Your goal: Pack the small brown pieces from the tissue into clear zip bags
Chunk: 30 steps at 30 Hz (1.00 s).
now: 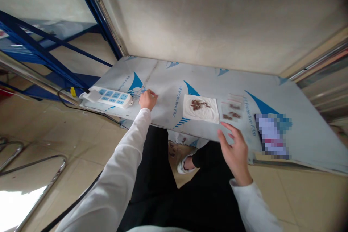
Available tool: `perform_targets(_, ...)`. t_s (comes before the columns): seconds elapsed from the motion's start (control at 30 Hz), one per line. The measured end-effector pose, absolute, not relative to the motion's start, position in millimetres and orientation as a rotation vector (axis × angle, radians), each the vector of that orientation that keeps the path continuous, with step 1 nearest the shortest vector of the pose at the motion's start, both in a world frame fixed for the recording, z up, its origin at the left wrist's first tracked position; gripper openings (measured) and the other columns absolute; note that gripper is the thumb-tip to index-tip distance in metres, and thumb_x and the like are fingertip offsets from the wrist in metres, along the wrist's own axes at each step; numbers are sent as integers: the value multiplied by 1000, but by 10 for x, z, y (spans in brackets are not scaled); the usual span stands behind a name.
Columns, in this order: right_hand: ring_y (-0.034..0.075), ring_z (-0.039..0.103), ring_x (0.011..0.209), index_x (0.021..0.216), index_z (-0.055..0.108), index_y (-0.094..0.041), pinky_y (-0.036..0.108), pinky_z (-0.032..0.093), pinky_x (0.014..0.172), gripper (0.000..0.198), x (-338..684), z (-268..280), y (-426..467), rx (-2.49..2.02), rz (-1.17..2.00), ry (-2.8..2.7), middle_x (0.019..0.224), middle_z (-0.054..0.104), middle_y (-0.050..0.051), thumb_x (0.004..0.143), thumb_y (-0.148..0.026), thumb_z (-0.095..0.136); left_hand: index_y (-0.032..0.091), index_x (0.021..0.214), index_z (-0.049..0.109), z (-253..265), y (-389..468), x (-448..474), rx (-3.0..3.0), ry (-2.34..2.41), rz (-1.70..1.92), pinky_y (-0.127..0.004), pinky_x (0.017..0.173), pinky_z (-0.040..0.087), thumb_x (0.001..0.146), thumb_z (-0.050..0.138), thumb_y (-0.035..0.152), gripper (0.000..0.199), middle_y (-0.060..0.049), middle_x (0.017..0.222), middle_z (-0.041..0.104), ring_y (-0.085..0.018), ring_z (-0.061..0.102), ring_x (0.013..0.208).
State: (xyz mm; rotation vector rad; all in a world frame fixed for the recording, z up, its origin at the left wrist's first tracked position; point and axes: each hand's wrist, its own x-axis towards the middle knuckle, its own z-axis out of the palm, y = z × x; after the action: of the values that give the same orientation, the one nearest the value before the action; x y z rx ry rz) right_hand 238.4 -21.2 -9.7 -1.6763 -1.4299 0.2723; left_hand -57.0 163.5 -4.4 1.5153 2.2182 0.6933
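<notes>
Hands (237, 150) apart, cloth (190, 114) near table edge (195, 135)

Film-covered table (168, 79) (blue print (261, 102)), power strip (115, 98), white cloth (212, 114), clear bag (225, 108), blurred object (272, 137)

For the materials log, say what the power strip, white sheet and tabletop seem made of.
Power strip: probably plastic; smooth, rounded end.
White sheet: likely cloth or tissue; matte, softly creased.
Tabletop: apparently plastic film, faintly shiny, printed "PE Protective Film"; base hidden.
</notes>
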Motion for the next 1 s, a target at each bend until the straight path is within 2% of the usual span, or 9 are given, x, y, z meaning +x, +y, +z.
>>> perform_targets(0.07, 25, 58, 109, 116, 61, -21, 46, 48, 93, 32, 2293, -14, -208, -1637, 321, -1402, 118, 63, 11, 88, -36, 57, 20, 88, 66, 41, 1400, -497, 1617, 2178, 750, -35, 83, 44, 78, 65, 33, 17, -12, 104, 69, -27, 63, 98)
perform_targets(0.13, 24, 57, 111, 119, 59, -21, 44, 48, 93, 35, 2186, 120, -150, -1563, 385, -1380, 121, 61, 11, 88, -36, 57, 21, 85, 66, 114, 1093, -385, 1769, 2050, 822, -29, 74, 43, 79, 64, 37, 17, -5, 91, 72, -20, 64, 78)
perform_targets(0.27, 23, 56, 116, 131, 52, -24, 39, 48, 94, 46, 2018, 440, 76, -1406, 651, -1493, 131, 58, 10, 87, -37, 59, 21, 79, 65, 228, 502, -170, 1879, 1659, 890, -23, 57, 37, 78, 66, 42, 20, 2, 68, 65, -11, 50, 50)
perform_targets(0.43, 21, 66, 95, 104, 71, -22, 35, 52, 83, 26, 2054, 664, 202, -1341, 1007, -1773, 103, 73, 6, 86, -37, 60, 21, 78, 65, 326, 222, -100, 1863, 1448, 839, -23, 54, 34, 78, 66, 45, 24, 4, 58, 56, -10, 42, 49)
perform_targets(0.57, 18, 68, 73, 88, 75, -20, 30, 54, 68, 22, 2078, 624, 16, -1327, 1171, -1755, 84, 75, 4, 84, -37, 61, 22, 82, 65, 395, 118, -87, 1899, 1430, 796, -23, 53, 35, 76, 69, 41, 21, 4, 64, 58, -10, 42, 50)
perform_targets(0.7, 17, 68, 70, 87, 74, -16, 24, 52, 64, 19, 1921, 552, -288, -1470, 1108, -1592, 79, 75, 4, 84, -30, 61, 19, 80, 58, 480, -182, 68, 1856, 1683, 1088, -23, 58, 38, 74, 71, 39, 24, 1, 69, 57, -12, 49, 59)
perform_targets(0.8, 14, 66, 63, 80, 73, -16, 21, 49, 60, 19, 1778, 565, -480, -1555, 961, -1610, 72, 73, 3, 87, -24, 57, 19, 68, 54, 492, -394, 212, 1764, 1494, 907, -21, 51, 36, 84, 60, 41, 28, 4, 57, 53, -10, 47, 50)
perform_targets(0.9, 13, 63, 57, 70, 69, -16, 19, 46, 57, 27, 1729, 570, -588, -1599, 836, -1693, 66, 71, 3, 90, -21, 51, 19, 77, 59, 432, -474, 280, 1686, 1361, 789, -20, 53, 40, 89, 51, 39, 26, 2, 63, 62, -10, 54, 53)
perform_targets(1.0, 13, 67, 59, 81, 67, -18, 19, 47, 57, 16, 1778, 517, -634, -1661, 767, -1653, 70, 73, 2, 89, -23, 54, 19, 77, 63, 372, -478, 274, 1712, 1377, 708, -20, 55, 43, 89, 50, 37, 25, -1, 67, 68, -12, 60, 56)
